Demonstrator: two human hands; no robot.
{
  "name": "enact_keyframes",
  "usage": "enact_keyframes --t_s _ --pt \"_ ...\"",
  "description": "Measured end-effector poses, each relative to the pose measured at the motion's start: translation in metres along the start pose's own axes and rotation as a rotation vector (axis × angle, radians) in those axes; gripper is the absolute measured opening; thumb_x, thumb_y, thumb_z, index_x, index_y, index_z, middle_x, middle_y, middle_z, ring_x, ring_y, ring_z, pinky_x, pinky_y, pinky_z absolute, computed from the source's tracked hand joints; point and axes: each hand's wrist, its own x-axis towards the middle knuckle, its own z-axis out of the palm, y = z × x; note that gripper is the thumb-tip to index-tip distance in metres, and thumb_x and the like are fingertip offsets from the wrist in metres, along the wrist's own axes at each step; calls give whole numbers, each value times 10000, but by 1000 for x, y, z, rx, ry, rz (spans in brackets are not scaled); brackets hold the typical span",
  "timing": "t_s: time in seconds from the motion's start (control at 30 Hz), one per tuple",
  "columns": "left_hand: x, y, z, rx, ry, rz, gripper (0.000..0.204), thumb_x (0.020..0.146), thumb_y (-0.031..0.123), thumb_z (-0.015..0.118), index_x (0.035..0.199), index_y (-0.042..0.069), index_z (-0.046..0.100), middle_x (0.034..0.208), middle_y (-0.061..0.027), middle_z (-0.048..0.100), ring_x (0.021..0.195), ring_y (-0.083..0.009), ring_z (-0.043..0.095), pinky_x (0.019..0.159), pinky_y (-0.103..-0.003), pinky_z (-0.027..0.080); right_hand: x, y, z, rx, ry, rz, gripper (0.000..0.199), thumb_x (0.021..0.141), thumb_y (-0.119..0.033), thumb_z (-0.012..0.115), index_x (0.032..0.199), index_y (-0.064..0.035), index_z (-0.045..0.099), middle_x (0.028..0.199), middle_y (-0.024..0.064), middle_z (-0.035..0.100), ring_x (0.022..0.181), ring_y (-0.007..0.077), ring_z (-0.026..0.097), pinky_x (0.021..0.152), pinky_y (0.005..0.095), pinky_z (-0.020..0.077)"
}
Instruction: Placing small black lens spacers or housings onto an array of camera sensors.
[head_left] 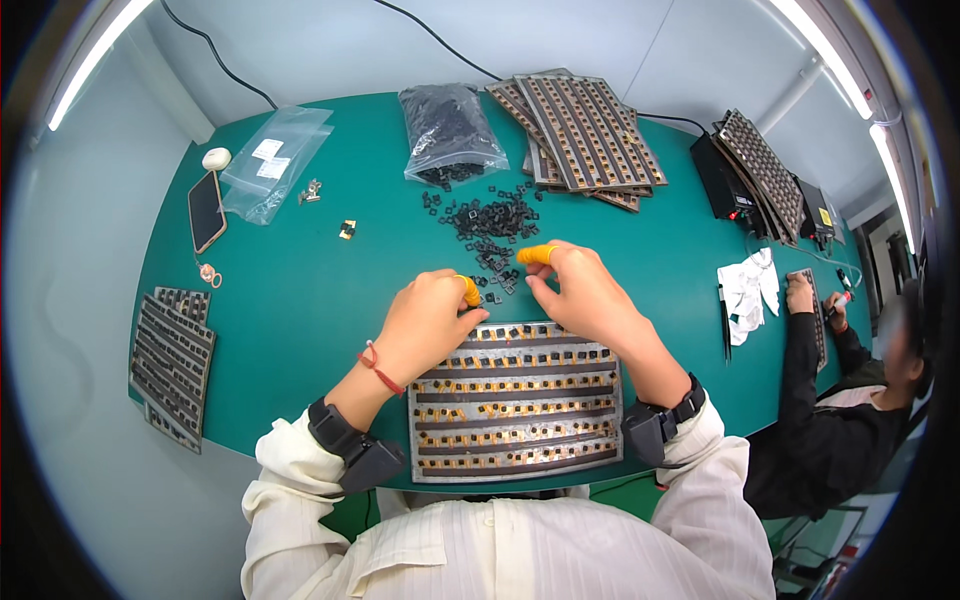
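A grey slotted tray (pixel 515 405) with rows of small brown-and-black parts lies at the near edge of the green table. My left hand (pixel 425 322) rests at the tray's far left corner, an orange finger cot on its index, fingers curled. My right hand (pixel 578 290) hovers over the tray's far edge, also with an orange finger cot, thumb and finger pinched close. Just beyond both hands lies a scatter of small black parts (pixel 490 225). Whether either hand holds a part is too small to tell.
A clear bag of black parts (pixel 450 130) and a stack of trays (pixel 585 135) lie at the far side. More trays (pixel 172 362) sit at the left edge. A phone (pixel 207 210) and an empty bag (pixel 275 160) lie far left. Another person (pixel 840 400) works at the right.
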Motion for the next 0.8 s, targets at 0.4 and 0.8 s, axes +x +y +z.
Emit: enact_keyframes --t_s 0.4,0.8 --pt "-8 -7 -12 119 96 74 177 776 140 748 814 -28 710 800 -131 662 700 -309 664 631 -395 534 -5 6 38 -43 -34 -136 171 804 -72 752 937 30 718 814 165 670 714 317 669 654 393 531" --pt "-87 -25 -48 44 -51 118 140 780 119 717 857 3 703 780 -107 598 658 -259 610 607 -365 496 12 -8 23 -129 -212 -173 150 778 -58 765 884 43 732 834 169 674 709 318 664 652 390 539"
